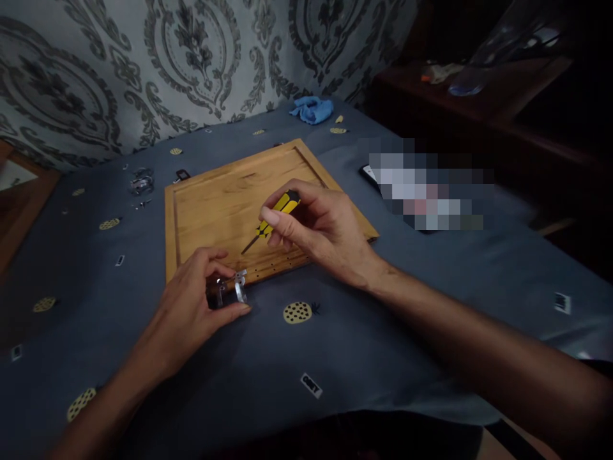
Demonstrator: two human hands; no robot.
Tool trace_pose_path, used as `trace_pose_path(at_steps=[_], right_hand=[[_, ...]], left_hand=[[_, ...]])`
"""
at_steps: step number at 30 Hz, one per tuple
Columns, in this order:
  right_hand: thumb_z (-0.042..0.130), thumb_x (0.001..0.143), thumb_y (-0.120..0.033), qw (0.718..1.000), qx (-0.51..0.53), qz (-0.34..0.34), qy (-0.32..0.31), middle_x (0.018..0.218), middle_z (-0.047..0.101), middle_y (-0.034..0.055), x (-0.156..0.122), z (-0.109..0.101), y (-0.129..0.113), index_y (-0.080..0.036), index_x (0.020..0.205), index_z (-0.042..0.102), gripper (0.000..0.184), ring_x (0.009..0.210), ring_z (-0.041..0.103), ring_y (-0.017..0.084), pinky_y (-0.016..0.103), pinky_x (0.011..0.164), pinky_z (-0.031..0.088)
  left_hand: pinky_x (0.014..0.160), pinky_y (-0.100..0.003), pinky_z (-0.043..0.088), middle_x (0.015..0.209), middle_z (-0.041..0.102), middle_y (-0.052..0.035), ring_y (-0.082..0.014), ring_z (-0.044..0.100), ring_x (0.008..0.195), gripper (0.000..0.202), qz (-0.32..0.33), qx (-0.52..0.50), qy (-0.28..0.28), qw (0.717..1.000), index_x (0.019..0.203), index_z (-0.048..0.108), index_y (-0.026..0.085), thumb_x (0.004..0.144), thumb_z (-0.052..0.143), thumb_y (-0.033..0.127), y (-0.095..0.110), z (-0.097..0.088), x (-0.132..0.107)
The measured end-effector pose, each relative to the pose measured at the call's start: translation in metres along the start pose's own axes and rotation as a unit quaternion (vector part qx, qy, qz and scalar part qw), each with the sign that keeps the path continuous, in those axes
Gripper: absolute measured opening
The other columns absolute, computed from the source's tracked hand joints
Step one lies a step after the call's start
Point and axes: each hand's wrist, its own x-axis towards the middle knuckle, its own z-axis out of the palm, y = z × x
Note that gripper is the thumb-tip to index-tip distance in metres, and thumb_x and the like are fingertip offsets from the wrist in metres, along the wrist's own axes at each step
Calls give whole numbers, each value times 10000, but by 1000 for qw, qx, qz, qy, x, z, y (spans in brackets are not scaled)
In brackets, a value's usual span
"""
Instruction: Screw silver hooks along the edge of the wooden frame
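Observation:
A wooden board [225,198] with a raised border lies flat on the dark blue patterned cloth [383,358]. Small dark holes run along its near edge. At the board's near left corner, my left hand [189,306] holds a shiny metal fitting [241,289] between thumb and fingers; its exact kind cannot be made out. My right hand [330,233] grips a yellow and black screwdriver [286,203] above the board. The screwdriver's tip points down and left, a short way above the metal fitting and apparently apart from it.
More shiny metal pieces [142,182] lie on the cloth left of the board. A small dark item [182,176] sits by its far left corner. A crumpled blue cloth [313,110] is at the back. Right of the board lies a phone [368,171], partly blurred out.

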Motion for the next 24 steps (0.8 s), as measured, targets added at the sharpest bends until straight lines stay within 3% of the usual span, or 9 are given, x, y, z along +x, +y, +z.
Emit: trace_pose_path(at_steps=[10,18,24], right_hand=[[735,895,-479,999,-4,7,-42,704,581,-57,-2,4,-2,-172,884,601,335,585,644,90,200,548,528],[711,923,-463,996,-73,-11,-40,680,609,-46,-5,3,-6,-167,881,631,309,573,611,88,192,500,450],[681,956,-385,991,-125,-41,-14,696,622,-31,-5,3,-7,-175,880,638,228,582,634,112,221,522,476]], left_hand=[[996,-549,486,1052,751,-37,-331,685,1111,634,-49,-46,-23,997,1201,470,258,699,841,370,7,-2,2],[960,-496,509,1032,741,-11,-307,692,1086,626,-12,-20,-8,1000,1185,476,261,701,870,318,5,-1,1],[986,-486,492,1042,732,-5,-291,685,1111,643,10,-24,-9,1000,1201,470,258,708,882,249,2,1,0]])
